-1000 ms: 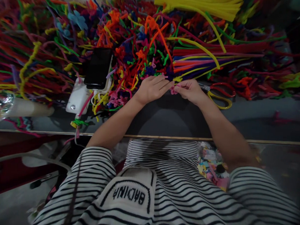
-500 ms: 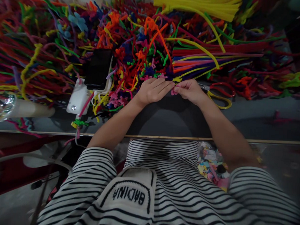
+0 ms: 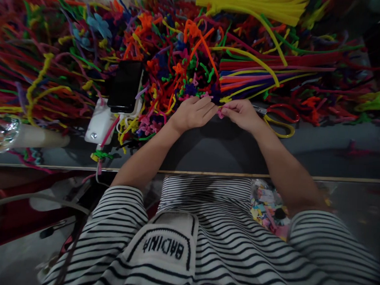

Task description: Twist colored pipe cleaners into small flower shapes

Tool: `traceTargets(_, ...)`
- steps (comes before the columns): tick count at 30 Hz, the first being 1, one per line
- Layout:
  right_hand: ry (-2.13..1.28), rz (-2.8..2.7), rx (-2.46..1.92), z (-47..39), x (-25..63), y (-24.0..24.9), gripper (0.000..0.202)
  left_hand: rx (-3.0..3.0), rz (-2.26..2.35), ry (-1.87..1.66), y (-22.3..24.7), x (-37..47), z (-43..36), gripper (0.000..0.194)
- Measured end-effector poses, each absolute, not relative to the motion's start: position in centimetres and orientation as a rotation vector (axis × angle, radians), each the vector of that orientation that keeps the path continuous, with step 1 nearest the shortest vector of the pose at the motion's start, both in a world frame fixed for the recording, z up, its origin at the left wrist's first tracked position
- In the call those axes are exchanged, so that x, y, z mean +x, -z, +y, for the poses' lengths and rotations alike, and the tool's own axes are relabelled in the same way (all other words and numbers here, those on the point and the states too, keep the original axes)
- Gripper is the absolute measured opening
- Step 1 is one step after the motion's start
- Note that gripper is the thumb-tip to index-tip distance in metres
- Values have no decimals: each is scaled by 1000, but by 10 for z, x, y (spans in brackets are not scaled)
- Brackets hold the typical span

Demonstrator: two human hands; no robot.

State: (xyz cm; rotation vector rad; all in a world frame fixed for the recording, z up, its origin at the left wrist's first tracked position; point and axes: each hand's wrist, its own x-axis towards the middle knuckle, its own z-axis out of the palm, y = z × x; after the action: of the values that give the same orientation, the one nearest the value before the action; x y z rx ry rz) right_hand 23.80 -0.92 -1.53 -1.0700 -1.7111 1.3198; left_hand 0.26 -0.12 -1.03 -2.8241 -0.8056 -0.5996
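A small pink fuzzy piece (image 3: 221, 112) sits between my two hands, above the far part of the dark table strip. My right hand (image 3: 241, 114) pinches it between thumb and fingers. My left hand (image 3: 194, 114) reaches it from the other side, back of the hand up, fingers together and their tips at the piece; its thumb is hidden. Just beyond my hands lie pink and yellow fuzzy bits. Scissors (image 3: 281, 118) with red and yellow handles lie right of my right hand.
Piled fuzzy stems (image 3: 168, 58) cover the back. A black phone (image 3: 126, 86) and a white device (image 3: 98, 124) with a cable lie at the left, near a cup-like object (image 3: 37, 137). Yellow stems (image 3: 253, 5) lie at the top. The table edge (image 3: 207, 173) runs below my hands.
The fingers of my left hand have shifted slightly and look a little more bent. My right hand stays at the pink piece. The view has moved very slightly.
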Motion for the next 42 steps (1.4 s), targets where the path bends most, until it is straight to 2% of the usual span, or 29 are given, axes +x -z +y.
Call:
traceTargets(4,-997,-1835,-1161,-11,236,17,31,-2864,-970,704,15,14,-1,46)
traceTargets(9,-624,-1998,-1186,-15,236,21,26,-2838,-1303,960,14,27,-16,36)
traceTargets(13,-372,-2119,-1186,-19,237,23,32,-2874,-1680,1322,12,35,-20,31)
traceTargets(17,-255,-2117,-1303,-27,232,20,42,-2989,-2258,1818,22,41,-8,34)
traceTargets(20,-275,-2079,-1355,-29,228,18,44,-3076,-2586,1879,28,40,-1,35)
traceTargets(22,-348,-2026,-1333,-26,229,19,43,-3037,-2471,1854,27,38,-2,35)
traceTargets(24,-475,-1913,-1284,-20,232,24,44,-2982,-2137,1751,23,36,-6,35)
traceTargets(29,-826,-1609,-1139,-4,237,35,53,-2861,-1511,1223,18,34,-17,36)
traceTargets(35,-1068,-1526,-1099,-3,228,26,66,-2725,-1380,1050,24,31,-16,41)
traceTargets(39,-1200,-1527,-1155,-9,225,16,59,-2717,-1350,1034,23,28,-14,43)
traceTargets(42,-1173,-1553,-1161,-10,226,17,55,-2762,-1316,1007,24,27,-13,42)
